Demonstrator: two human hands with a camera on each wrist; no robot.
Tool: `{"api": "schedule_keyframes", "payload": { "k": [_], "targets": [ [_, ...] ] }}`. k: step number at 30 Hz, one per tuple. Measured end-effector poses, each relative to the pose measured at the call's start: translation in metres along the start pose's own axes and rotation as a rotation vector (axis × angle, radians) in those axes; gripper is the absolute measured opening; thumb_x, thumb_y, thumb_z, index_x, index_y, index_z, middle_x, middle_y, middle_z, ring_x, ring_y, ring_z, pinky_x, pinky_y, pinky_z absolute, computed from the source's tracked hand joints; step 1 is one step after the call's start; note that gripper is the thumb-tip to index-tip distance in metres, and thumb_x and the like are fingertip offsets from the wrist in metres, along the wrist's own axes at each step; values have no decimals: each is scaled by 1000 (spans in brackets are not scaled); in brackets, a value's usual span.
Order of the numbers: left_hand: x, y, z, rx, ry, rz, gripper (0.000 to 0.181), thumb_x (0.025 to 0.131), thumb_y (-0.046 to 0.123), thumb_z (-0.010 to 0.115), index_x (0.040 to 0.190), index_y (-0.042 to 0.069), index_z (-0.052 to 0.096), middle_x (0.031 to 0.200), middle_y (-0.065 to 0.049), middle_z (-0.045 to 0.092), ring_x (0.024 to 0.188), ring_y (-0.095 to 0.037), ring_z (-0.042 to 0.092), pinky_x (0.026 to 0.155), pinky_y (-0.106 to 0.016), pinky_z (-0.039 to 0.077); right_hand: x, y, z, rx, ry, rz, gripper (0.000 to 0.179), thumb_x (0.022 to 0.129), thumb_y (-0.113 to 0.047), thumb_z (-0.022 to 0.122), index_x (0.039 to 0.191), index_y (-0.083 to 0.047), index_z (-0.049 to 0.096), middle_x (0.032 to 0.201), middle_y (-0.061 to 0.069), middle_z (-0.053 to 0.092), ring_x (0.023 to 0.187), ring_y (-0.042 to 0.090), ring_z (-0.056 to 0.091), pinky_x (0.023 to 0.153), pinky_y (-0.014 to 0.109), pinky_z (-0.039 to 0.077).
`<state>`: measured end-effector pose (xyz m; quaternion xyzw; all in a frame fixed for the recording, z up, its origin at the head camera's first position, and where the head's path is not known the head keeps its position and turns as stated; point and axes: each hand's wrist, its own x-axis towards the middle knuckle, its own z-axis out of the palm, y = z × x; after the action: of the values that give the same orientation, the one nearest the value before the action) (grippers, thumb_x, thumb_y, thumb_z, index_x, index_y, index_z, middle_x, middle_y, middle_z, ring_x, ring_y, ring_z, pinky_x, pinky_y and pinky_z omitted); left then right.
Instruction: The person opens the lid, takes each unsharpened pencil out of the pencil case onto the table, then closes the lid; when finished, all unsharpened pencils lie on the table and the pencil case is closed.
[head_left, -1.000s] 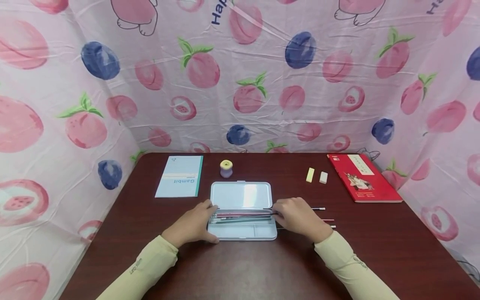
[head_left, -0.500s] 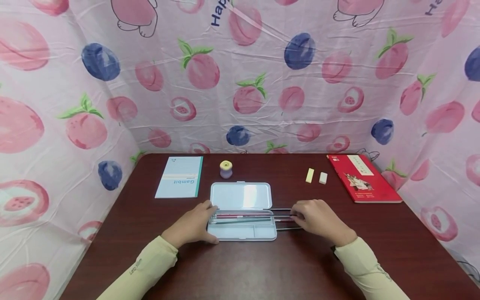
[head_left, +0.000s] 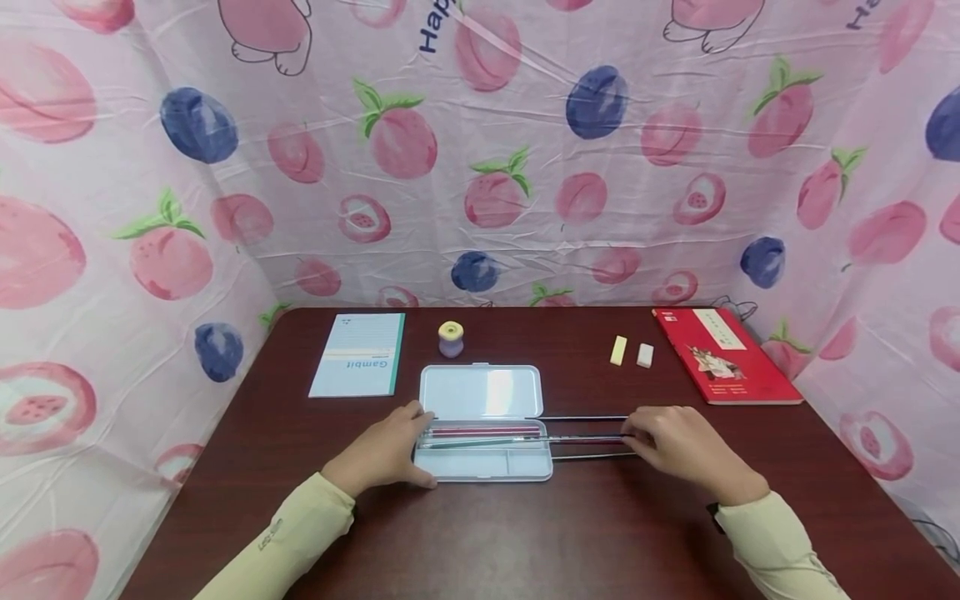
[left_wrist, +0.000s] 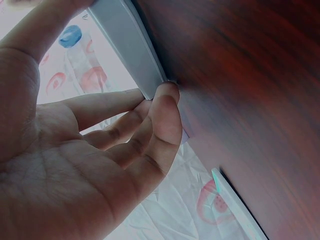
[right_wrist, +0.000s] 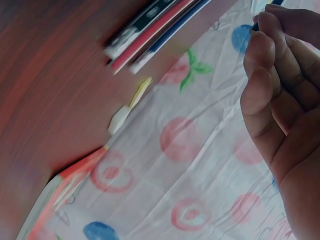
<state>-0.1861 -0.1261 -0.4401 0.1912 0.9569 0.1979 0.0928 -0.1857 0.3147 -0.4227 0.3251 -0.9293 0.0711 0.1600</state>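
Observation:
A pale blue pencil case (head_left: 483,467) lies with its lid (head_left: 457,392) swung back, pencils in its rear compartment. My left hand (head_left: 386,446) grips its left end, thumb at the front corner and fingers toward the back; the left wrist view shows the fingertips against the case wall (left_wrist: 132,45). To the right of the case, my right hand (head_left: 675,442) pinches the end of a dark pencil (head_left: 585,437), whose other end still overlaps the case. Beside it on the table lie several pencils, a dark one (head_left: 585,417) behind and another (head_left: 588,457) in front.
At the back left is a light blue notebook (head_left: 358,354), with a yellow-and-purple spool-shaped object (head_left: 451,339) right of it. A yellow block (head_left: 618,350) and a white eraser (head_left: 645,355) lie back right, near a red book (head_left: 727,357). A fruit-print curtain (head_left: 480,150) surrounds the table.
My right hand has moved right from the case's right end, drawing the dark pencil out with it. The left hand and the case have stayed in place.

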Motion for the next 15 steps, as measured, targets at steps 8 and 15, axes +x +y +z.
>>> {"api": "schedule_keyframes", "payload": {
  "k": [8, 15],
  "targets": [
    [0, -1, 1, 4, 0, 2, 98, 71, 39, 101, 150, 1, 58, 132, -12, 61, 107, -19, 56, 100, -41, 56, -20, 17, -3, -16, -16, -23, 25, 72, -13, 96, 85, -22, 77, 79, -14, 71, 65, -2, 60, 61, 27, 55],
    [0, -1, 2, 2, -2, -6, 98, 71, 39, 101, 150, 2, 58, 132, -11, 61, 108, -20, 56, 101, -41, 56, -38, 29, -4, -17, -36, 8, 25, 73, -16, 97, 84, -25, 76, 79, -17, 70, 66, -6, 57, 59, 26, 53]
  ]
}}
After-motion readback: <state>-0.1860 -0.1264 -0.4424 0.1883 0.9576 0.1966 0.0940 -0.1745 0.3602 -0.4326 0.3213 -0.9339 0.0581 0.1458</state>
